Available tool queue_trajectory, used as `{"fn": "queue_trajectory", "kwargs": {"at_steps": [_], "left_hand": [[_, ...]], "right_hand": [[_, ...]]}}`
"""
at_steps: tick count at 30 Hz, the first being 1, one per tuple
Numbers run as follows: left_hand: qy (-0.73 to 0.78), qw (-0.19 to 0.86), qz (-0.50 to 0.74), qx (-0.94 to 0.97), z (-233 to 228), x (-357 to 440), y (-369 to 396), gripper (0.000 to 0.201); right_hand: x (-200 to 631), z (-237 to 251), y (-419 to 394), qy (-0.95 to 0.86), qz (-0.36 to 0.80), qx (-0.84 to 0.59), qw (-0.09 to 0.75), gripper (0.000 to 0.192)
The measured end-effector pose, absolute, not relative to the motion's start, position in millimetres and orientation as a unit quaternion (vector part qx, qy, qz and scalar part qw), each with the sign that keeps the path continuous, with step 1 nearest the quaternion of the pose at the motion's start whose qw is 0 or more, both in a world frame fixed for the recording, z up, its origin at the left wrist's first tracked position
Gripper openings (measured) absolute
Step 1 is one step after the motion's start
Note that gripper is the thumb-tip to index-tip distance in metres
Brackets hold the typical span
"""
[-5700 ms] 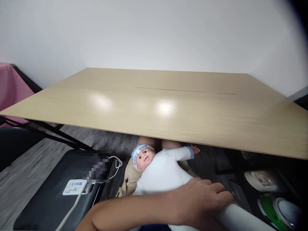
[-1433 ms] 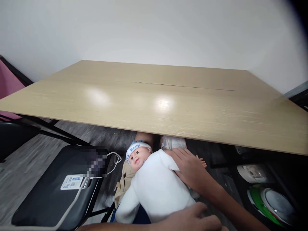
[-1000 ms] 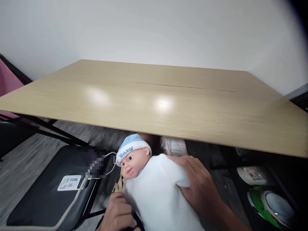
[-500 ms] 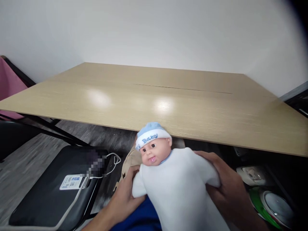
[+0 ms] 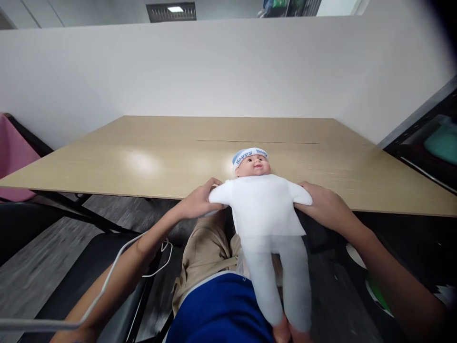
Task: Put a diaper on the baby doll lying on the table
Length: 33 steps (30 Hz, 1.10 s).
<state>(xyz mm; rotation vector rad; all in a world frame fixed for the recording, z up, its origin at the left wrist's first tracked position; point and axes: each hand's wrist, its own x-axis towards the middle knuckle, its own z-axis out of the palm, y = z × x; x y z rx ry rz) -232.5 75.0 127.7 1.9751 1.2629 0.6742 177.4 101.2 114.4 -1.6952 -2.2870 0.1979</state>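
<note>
A baby doll (image 5: 264,209) in a white suit and a blue cap hangs upright in front of me, facing me, at the near edge of the wooden table (image 5: 150,157). My left hand (image 5: 198,202) grips its arm on the left side. My right hand (image 5: 321,205) grips the arm on the other side. The doll's head sits above the table edge, and its legs dangle down over my lap.
A black chair (image 5: 64,290) with a white cable (image 5: 117,262) across it stands at my left. A pink cloth (image 5: 16,157) lies at the far left. A dark shelf unit (image 5: 421,138) is at the right. A white partition wall rises behind the table.
The doll has come up from my lap below the table to hang upright at the table edge. Both hands now hold its arms. My view has tilted upward.
</note>
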Motion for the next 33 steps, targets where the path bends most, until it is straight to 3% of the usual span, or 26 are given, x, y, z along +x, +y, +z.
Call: {"fn": "queue_trajectory", "kwargs": {"at_steps": [8, 15, 25, 33], "left_hand": [[0.513, 0.320, 0.211, 0.768, 133.3, -254.0, 147.8, 0.063], [0.602, 0.140, 0.131, 0.775, 132.2, -288.4, 196.4, 0.071], [0.598, 0.029, 0.162, 0.784, 97.1, -311.3, 291.1, 0.070], [0.622, 0.022, 0.216, 0.753, 92.2, -320.5, 384.0, 0.078]], "right_hand": [[184.3, 74.0, 161.7, -0.789, 0.085, -0.570, 0.212, 0.037], [172.7, 63.0, 208.8, -0.782, 0.091, -0.567, 0.241, 0.050], [155.1, 60.2, 305.1, -0.805, 0.098, -0.534, 0.242, 0.040], [138.5, 55.2, 405.1, -0.792, 0.074, -0.541, 0.272, 0.044]]}}
